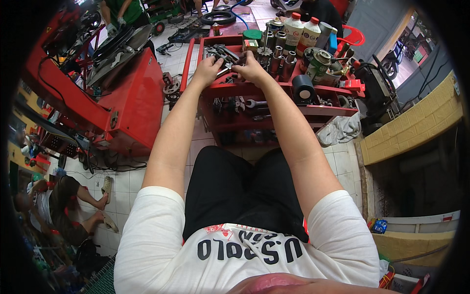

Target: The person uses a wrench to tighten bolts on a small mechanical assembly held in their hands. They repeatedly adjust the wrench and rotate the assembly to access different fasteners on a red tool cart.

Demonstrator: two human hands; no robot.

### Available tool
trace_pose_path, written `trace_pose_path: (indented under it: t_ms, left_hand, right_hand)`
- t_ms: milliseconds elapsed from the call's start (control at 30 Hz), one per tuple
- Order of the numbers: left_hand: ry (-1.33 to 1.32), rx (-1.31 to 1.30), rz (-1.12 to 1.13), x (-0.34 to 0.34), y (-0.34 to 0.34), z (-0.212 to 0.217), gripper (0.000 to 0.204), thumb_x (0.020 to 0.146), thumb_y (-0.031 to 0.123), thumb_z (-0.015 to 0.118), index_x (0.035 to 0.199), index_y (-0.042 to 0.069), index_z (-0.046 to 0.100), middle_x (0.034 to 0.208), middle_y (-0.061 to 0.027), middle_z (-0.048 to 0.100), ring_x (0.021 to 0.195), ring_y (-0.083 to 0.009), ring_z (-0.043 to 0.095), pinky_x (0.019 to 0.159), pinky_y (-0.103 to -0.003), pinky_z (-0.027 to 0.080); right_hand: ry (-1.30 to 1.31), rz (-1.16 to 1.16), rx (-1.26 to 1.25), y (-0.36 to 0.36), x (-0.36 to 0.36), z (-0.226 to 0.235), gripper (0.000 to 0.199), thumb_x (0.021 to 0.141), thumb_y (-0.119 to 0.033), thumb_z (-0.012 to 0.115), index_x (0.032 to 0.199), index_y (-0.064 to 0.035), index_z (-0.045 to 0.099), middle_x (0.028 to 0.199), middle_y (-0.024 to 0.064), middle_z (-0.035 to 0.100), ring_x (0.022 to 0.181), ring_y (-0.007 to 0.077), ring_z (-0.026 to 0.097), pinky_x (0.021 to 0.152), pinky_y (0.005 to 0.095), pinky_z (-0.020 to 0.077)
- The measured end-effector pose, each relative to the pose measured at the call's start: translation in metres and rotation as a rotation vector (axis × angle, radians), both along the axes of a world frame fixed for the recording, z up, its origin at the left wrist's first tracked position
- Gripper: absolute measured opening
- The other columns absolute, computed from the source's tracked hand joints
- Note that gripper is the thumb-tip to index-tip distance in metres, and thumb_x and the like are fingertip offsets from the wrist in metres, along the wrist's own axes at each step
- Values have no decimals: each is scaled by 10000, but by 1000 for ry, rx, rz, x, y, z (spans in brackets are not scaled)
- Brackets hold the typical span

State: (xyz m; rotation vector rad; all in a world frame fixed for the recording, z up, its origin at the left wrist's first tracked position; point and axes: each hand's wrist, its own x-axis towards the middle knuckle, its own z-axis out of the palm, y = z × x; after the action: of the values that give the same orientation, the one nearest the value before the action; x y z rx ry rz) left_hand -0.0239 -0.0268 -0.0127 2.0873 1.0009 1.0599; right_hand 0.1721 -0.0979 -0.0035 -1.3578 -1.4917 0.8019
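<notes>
Both my arms reach forward to the top tray of a red tool cart [230, 90]. My left hand [207, 69] rests among the loose metal wrenches [221, 51] in the tray, fingers curled on a tool. My right hand [250, 67] sits close beside it, fingers closed on a small metal tool. Several steel sockets [278, 55] stand upright just right of my right hand. What exactly each hand grips is too small to make out.
White plastic bottles [301, 30], cans and a black tape roll [303, 88] crowd the cart's right side. A large red machine [122, 103] stands to the left. Another person in green [125, 12] works behind it; someone sits on the tiled floor [63, 201] at lower left. A yellow brick wall [416, 127] lies right.
</notes>
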Motion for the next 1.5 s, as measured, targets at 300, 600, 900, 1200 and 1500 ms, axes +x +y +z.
trace_pose_path:
  t_ms: [300,600,900,1200,1500]
  left_hand:
    - [-60,16,-29,12,-11,9,414,1003,352,581,858,-33,622,727,-146,645,660,-234,567,638,-393,433]
    - [7,-29,7,-1,-8,7,399,1004,346,578,911,-35,650,763,-144,669,695,-226,595,670,-376,455]
    - [39,-41,17,-2,-16,16,387,1007,335,571,914,-33,645,781,-144,676,721,-221,613,685,-377,461]
    - [19,-25,14,-1,-11,9,400,1002,349,574,899,-32,642,784,-160,674,723,-244,621,686,-385,461]
    - [26,-28,14,5,-12,13,415,994,365,583,868,-27,634,743,-160,651,687,-250,599,655,-394,445]
  right_hand:
    - [76,96,-215,18,21,-3,483,999,-337,590,1297,27,478,864,52,647,600,120,605,584,307,496]
    - [201,155,-177,3,7,5,488,941,-205,679,1300,11,429,951,98,654,592,124,617,552,300,500]
    - [41,37,-96,-1,-2,3,394,1029,-326,543,1256,-4,558,940,72,708,617,116,606,597,280,478]
    - [109,49,-107,3,-1,-1,568,955,-345,680,1332,1,434,851,101,688,598,142,632,521,279,452]
    - [143,151,-148,13,16,-4,505,967,-291,665,1286,33,445,913,96,656,618,138,624,560,298,503]
